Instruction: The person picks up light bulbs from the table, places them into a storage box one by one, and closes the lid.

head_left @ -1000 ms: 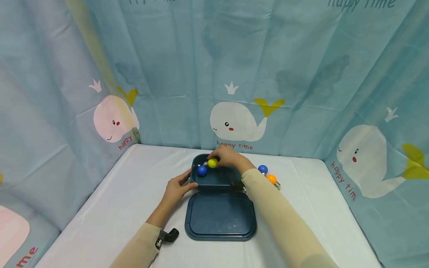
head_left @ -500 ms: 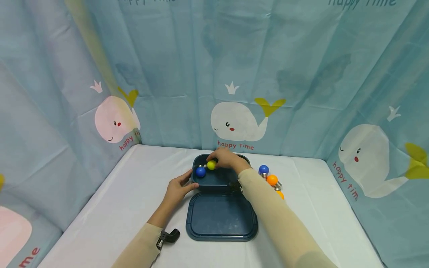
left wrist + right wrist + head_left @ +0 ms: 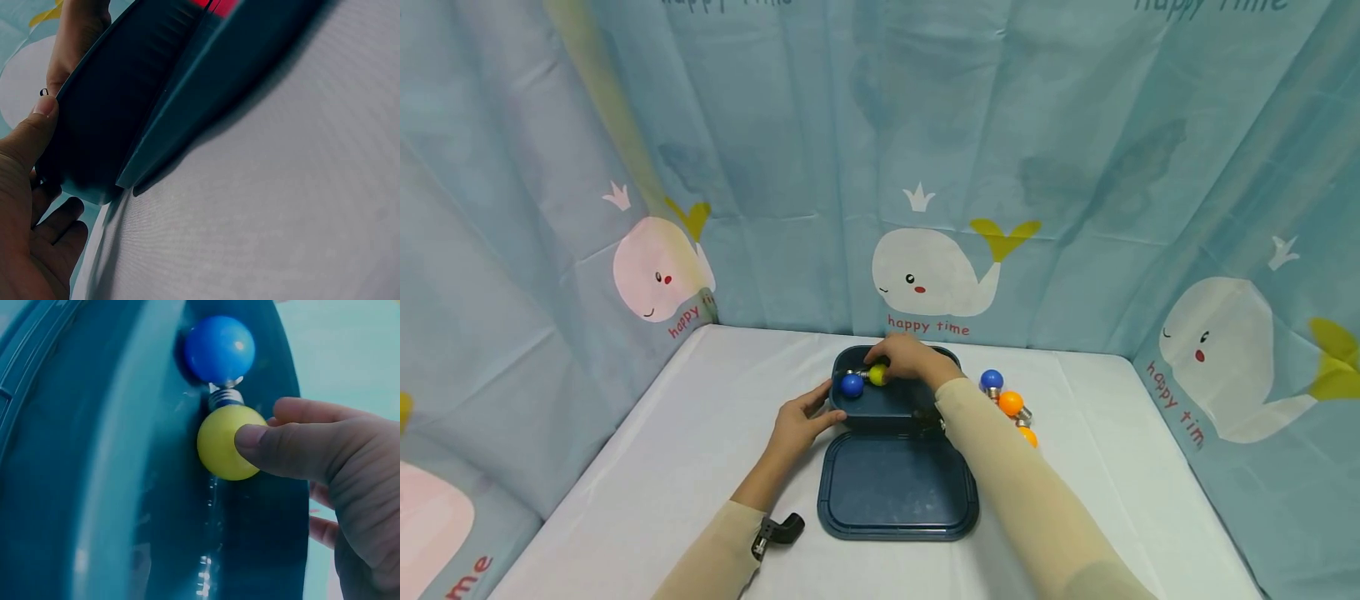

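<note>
In the head view my right hand [image 3: 907, 356] reaches into a dark blue plastic box [image 3: 887, 410] and pinches a yellow light bulb [image 3: 877, 375]. The right wrist view shows the thumb [image 3: 253, 437] on the yellow globe, whose metal screw base points at a blue light bulb [image 3: 220, 350]. That blue bulb lies at the box's left end, with the yellow one right against it. My left hand [image 3: 797, 422] holds the box at its near left corner, thumb at the front and fingers along the side. The left wrist view shows this thumb [image 3: 40, 115] on the box's edge.
A matching dark blue lid [image 3: 898, 487] lies flat in front of the box. To the right, beside my right sleeve, are a blue bulb [image 3: 992, 379], an orange bulb [image 3: 1011, 403] and another orange bulb [image 3: 1028, 437]. A patterned curtain [image 3: 805, 208] rises behind the white table.
The yellow bulb has gone lower into the box, ending beside the blue bulb. My right forearm has shifted slightly, uncovering the second orange bulb. The left hand stays at the box's corner.
</note>
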The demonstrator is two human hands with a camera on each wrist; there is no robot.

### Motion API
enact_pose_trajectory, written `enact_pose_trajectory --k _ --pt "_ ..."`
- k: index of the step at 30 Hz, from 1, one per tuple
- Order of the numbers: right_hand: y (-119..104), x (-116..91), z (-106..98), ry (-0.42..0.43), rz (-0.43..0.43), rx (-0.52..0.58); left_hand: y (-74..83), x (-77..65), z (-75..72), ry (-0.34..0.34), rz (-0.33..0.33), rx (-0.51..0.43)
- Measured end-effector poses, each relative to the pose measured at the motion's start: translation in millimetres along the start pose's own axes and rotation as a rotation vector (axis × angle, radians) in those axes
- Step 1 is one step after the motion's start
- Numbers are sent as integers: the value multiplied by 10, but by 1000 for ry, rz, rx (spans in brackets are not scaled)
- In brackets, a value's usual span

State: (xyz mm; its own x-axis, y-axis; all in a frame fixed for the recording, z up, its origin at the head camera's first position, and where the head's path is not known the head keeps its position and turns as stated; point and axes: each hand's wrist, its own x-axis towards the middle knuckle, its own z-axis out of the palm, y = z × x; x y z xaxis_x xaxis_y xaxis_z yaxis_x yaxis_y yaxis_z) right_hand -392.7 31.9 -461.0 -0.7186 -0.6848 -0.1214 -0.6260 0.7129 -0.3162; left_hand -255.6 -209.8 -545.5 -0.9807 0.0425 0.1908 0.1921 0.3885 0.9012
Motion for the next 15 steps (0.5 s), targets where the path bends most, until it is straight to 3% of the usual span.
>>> enact_pose_trajectory --k 6,11,15 --pt "9 -113 -93 44 -24 19 3 6 -5 -3 9 8" --pt "9 -235 -178 114 -73 -35 9 8 -13 -3 23 15" --pt "-1 -355 -217 156 -65 -52 3 0 -14 -7 17 17"
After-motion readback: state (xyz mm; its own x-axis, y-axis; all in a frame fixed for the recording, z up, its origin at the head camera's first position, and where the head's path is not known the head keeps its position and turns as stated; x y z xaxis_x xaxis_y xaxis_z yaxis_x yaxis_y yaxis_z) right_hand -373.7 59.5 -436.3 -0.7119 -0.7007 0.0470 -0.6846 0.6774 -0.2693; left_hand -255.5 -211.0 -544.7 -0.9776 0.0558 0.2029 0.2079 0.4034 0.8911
